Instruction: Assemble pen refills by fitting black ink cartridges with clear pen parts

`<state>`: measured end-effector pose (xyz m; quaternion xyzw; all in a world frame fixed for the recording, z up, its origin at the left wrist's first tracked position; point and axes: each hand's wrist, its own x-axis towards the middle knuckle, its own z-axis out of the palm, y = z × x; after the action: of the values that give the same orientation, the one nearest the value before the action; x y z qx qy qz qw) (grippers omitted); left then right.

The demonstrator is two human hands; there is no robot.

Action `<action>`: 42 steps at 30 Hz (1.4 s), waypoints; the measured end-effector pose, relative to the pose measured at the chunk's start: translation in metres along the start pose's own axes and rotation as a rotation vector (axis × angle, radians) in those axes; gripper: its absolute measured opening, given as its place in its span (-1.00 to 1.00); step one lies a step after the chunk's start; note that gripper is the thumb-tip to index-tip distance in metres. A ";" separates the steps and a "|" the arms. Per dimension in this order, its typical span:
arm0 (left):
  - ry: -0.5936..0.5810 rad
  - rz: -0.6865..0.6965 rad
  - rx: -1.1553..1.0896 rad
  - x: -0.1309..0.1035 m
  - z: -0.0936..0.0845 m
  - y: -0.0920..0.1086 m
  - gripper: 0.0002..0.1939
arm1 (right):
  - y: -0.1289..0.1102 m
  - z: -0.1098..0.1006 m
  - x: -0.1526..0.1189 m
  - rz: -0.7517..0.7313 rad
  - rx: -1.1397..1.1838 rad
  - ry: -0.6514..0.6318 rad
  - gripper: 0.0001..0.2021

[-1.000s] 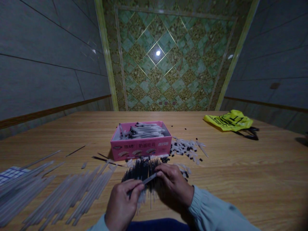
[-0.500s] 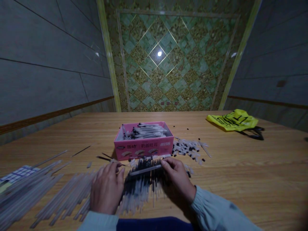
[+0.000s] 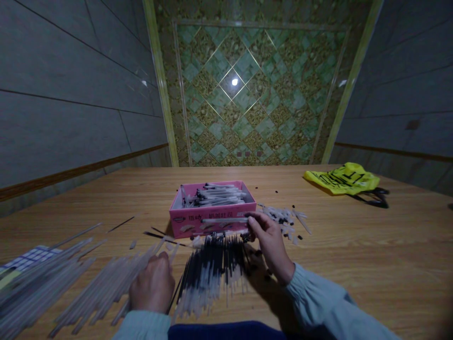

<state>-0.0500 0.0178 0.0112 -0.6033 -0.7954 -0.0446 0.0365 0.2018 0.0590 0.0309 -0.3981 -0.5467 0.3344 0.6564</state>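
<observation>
The box (image 3: 212,211) is pink with dark and whitish lettering, its inside pale grey. The pens (image 3: 222,195) in it are whitish with black ends; the held tube (image 3: 226,220) is whitish too. The thin rods (image 3: 207,257) are black above, pale below. The cloth (image 3: 31,257) is white with a blue grid, the bag (image 3: 345,178) yellow with black print, the sleeves (image 3: 322,302) pale blue-green, the back wall (image 3: 262,99) green-and-gold diamonds.

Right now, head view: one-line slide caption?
The right hand holds a slim pale stick in front of a pink box of similar sticks; the left hand is near loose translucent tubes.
</observation>
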 end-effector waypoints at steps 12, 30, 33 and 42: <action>0.042 -0.056 0.006 0.000 0.009 0.003 -0.64 | -0.001 0.026 0.123 -0.028 -0.352 -0.120 -0.66; -0.074 0.164 -1.453 -0.029 0.007 0.044 -0.68 | 0.006 -0.010 -0.034 -0.069 -1.210 -0.576 -0.84; -0.026 0.138 -1.476 -0.029 0.006 0.045 -0.68 | 0.003 -0.005 -0.038 -0.105 -1.165 -0.598 -0.82; -0.001 0.121 -1.536 -0.029 0.006 0.046 -0.69 | 0.009 0.022 -0.051 -0.257 -1.097 -0.657 -0.84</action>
<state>0.0022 0.0027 0.0030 -0.5017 -0.5069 -0.5820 -0.3907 0.1712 0.0220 0.0019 -0.4840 -0.8534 0.0301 0.1914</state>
